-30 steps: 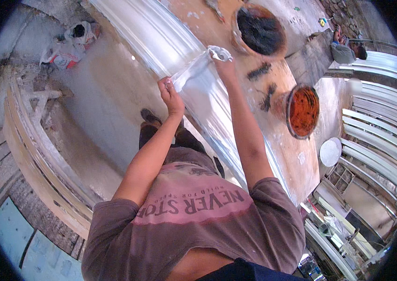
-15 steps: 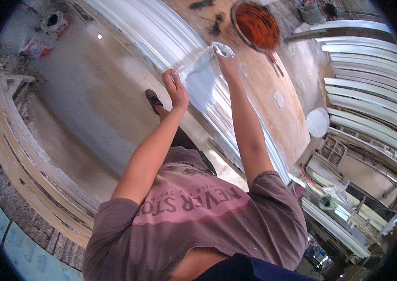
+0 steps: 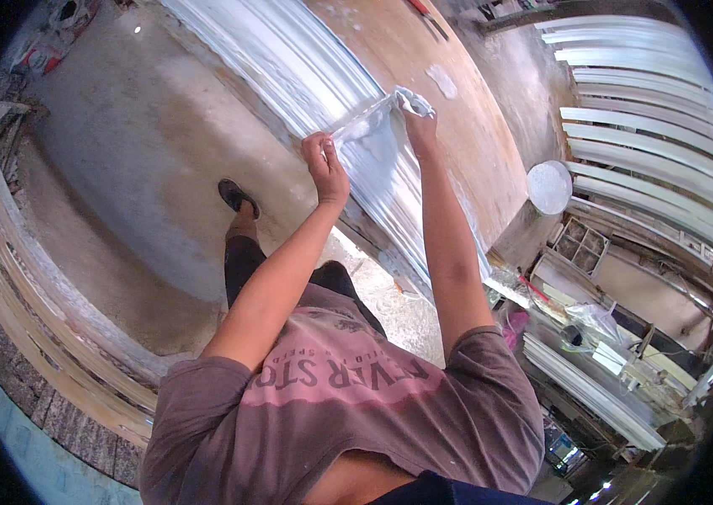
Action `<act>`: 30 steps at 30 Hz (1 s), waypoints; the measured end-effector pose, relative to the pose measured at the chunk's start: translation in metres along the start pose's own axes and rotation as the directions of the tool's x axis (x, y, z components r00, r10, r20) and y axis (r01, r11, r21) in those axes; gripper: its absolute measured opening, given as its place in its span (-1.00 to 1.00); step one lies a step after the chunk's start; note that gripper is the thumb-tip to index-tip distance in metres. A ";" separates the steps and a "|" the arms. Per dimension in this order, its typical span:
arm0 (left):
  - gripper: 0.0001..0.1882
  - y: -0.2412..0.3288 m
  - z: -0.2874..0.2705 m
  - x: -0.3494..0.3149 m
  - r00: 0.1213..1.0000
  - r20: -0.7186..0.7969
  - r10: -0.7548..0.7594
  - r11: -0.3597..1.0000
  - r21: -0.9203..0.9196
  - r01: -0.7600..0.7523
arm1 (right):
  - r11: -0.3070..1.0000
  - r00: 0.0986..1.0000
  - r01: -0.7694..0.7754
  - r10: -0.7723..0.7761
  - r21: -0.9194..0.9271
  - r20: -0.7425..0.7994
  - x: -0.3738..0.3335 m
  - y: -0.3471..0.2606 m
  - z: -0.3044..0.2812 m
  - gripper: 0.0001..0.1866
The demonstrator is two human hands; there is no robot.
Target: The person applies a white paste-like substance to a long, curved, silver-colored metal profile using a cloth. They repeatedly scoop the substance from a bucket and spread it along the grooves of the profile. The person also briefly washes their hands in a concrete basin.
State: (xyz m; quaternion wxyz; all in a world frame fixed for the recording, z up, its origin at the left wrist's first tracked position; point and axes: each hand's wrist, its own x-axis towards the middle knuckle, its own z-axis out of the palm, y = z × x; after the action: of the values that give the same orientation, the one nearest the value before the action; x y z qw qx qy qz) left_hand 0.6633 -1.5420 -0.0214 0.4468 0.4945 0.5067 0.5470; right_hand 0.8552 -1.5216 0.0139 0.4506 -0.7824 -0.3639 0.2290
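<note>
A long, pale plaster-like moulding (image 3: 276, 59) with lengthwise ridges runs diagonally along the edge of a wooden tabletop (image 3: 487, 139). Across it stretches a thin whitish strip (image 3: 363, 123), wet-looking and partly see-through, whose exact kind I cannot make out. My left hand (image 3: 325, 168) pinches its near end at the moulding's left edge, fingers closed. At the far end, my right hand (image 3: 421, 126) is closed round a crumpled white bunch of the strip. Whether the strip touches the ridges along its whole width is not plain.
A white splotch (image 3: 441, 82) marks the tabletop. Beyond its right end stands a round white-topped container (image 3: 549, 188), with rows of long white strips (image 3: 626, 84) behind. Left of the moulding lies a concrete floor (image 3: 138, 168), bordered by a curved ledge (image 3: 53, 337).
My view has shifted along the moulding toward its right end. Both hands have moved along it with the strip still held between them. The orange-filled basin has left the view.
</note>
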 end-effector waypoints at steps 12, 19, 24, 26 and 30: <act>-0.78 0.018 0.069 -0.285 0.997 -0.060 -0.052 0.998 0.027 0.054 | 0.998 1.000 0.014 -0.014 -0.061 -0.002 -0.148 0.140 -0.216 -0.72; -0.81 0.032 0.091 -0.430 0.996 0.074 -0.050 0.996 0.080 0.044 | 0.991 0.985 -0.113 0.122 0.076 -0.121 -0.250 0.209 -0.323 -0.74; -0.85 0.045 0.101 -0.500 0.987 0.144 -0.064 0.997 0.040 0.059 | 0.977 0.937 -0.121 0.171 0.175 -0.305 -0.310 0.247 -0.350 -0.72; -0.83 0.051 0.101 -0.517 0.973 0.217 -0.079 0.997 0.027 0.075 | 0.986 0.883 -0.007 0.085 0.168 -0.461 -0.336 0.266 -0.344 -0.70; -0.82 0.052 0.103 -0.536 0.958 0.266 -0.110 0.994 0.011 0.112 | 0.816 0.731 0.149 0.290 0.559 -0.618 -0.373 0.266 -0.303 -0.62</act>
State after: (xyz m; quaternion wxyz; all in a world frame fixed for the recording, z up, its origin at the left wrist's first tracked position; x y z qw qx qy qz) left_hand 0.8266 -2.0652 -0.0175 0.5418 0.5332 0.4678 0.4509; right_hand 0.9246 -2.0619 -0.0587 0.7555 -0.6513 -0.0557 0.0438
